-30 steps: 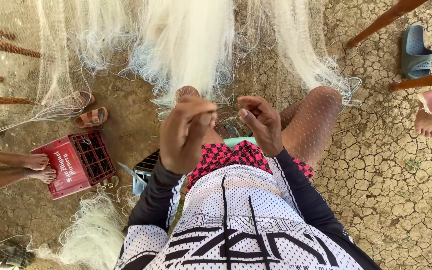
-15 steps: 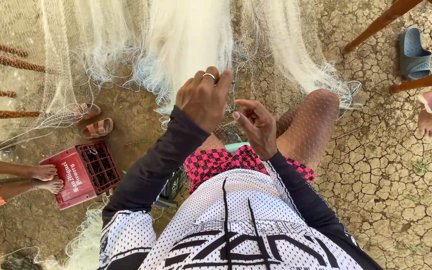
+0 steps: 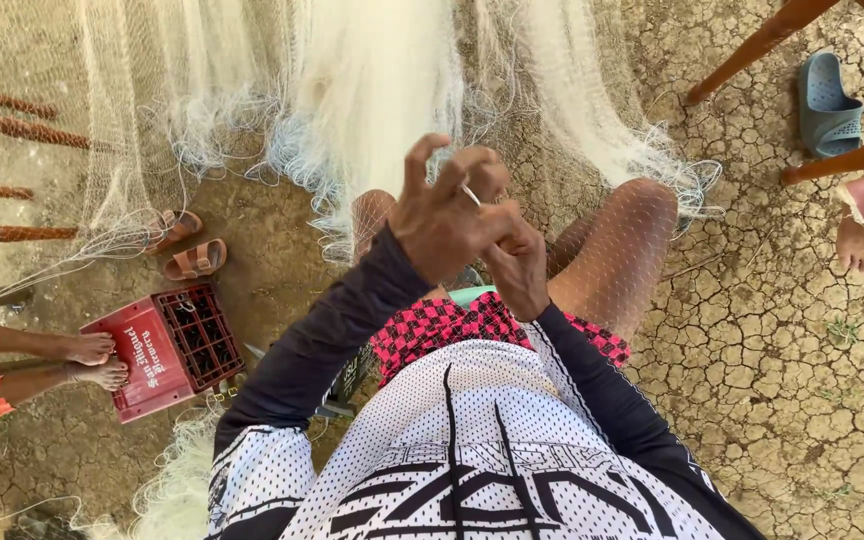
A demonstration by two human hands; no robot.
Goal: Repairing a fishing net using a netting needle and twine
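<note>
Head view: looking down on a seated person's lap, with a fine white monofilament fishing net [image 3: 372, 90] hanging ahead and spilling onto cracked dry earth [image 3: 752, 350].
Left of the net: a red plastic bottle crate [image 3: 167, 345] on the ground, another person's bare feet [image 3: 92, 360] resting against it; brown sandals [image 3: 187, 245] lie nearer the net's lower edge.
Left hand [image 3: 442, 215]: raised just below the net's bunched hem, fingers curled and pinched together on a thin pale strand or needle; I cannot tell which.
Right hand [image 3: 520, 265]: touching the left, fingers closed on the same mesh.
Step, as I judge it: knotting or mending one mesh.
Next move calls for: steady tension and a tight pull.
Right of the net: a blue rubber slipper [image 3: 830, 105] beside wooden chair legs [image 3: 762, 40].
</note>
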